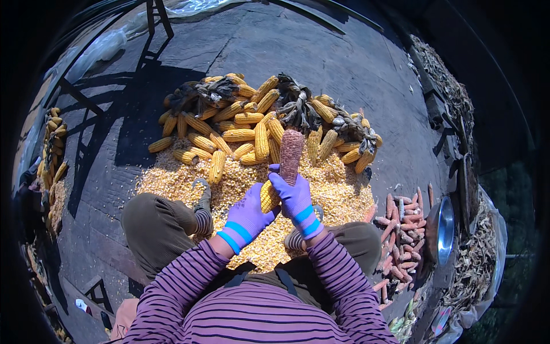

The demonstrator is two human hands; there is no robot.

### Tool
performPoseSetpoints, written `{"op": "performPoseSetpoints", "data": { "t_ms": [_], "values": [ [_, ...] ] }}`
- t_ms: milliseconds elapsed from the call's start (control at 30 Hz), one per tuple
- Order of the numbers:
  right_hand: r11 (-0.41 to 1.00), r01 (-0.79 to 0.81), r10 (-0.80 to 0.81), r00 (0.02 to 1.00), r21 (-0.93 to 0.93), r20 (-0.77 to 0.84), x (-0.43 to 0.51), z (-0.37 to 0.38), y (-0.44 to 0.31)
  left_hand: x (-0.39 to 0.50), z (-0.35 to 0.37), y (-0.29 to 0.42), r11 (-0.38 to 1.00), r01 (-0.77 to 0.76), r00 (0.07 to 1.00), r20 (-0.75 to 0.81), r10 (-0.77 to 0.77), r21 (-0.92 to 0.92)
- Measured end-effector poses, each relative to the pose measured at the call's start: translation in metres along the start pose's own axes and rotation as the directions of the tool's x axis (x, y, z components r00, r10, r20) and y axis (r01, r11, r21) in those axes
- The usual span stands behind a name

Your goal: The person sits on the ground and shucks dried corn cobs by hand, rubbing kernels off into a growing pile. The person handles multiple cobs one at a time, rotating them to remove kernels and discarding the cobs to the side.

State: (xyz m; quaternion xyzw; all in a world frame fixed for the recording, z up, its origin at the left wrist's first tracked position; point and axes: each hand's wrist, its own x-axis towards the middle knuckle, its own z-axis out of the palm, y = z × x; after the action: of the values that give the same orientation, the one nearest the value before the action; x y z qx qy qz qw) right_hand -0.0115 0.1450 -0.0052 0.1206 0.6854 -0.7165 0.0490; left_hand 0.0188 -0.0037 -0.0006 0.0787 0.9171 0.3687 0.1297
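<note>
In a purple glove with blue bands, my left hand (250,211) is closed around a yellow corn ear (268,198). My right hand (295,198), gloved alike, grips a bare reddish-brown corncob (291,150) that points away from me. The two hands meet, with the cob against or very near the ear; the exact contact is hidden by the fingers. Below them a broad heap of loose corn kernels (343,185) spreads between my legs. Beyond the kernels lies a pile of whole corn ears (238,135), some tied in bunches by their dried husks (296,103).
To the right are a pile of stripped pinkish cobs (406,236) and a shiny metal basin (445,231). Dry husks (472,262) line the right edge. A wooden frame's leg (81,96) stands at left, near more corn ears (53,142). The dark floor (275,47) extends ahead.
</note>
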Motion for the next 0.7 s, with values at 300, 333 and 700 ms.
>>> {"op": "performPoseSetpoints", "data": {
  "t_ms": [300,333,700],
  "values": [
    [0.955,0.298,-0.295,0.947,0.001,-0.130,0.006,-0.012,-0.009,0.003,-0.039,0.002,0.378,0.468,0.804,0.562,0.193,-0.799],
    [0.969,0.245,-0.242,0.965,0.022,-0.099,0.004,-0.013,-0.015,0.000,-0.040,0.004,0.361,0.476,0.798,0.567,0.207,-0.802],
    [0.966,0.030,-0.002,0.994,0.258,-0.109,0.002,0.003,0.001,0.000,0.006,-0.012,0.994,-0.061,0.998,-0.028,0.059,-0.086]
  ]
}}
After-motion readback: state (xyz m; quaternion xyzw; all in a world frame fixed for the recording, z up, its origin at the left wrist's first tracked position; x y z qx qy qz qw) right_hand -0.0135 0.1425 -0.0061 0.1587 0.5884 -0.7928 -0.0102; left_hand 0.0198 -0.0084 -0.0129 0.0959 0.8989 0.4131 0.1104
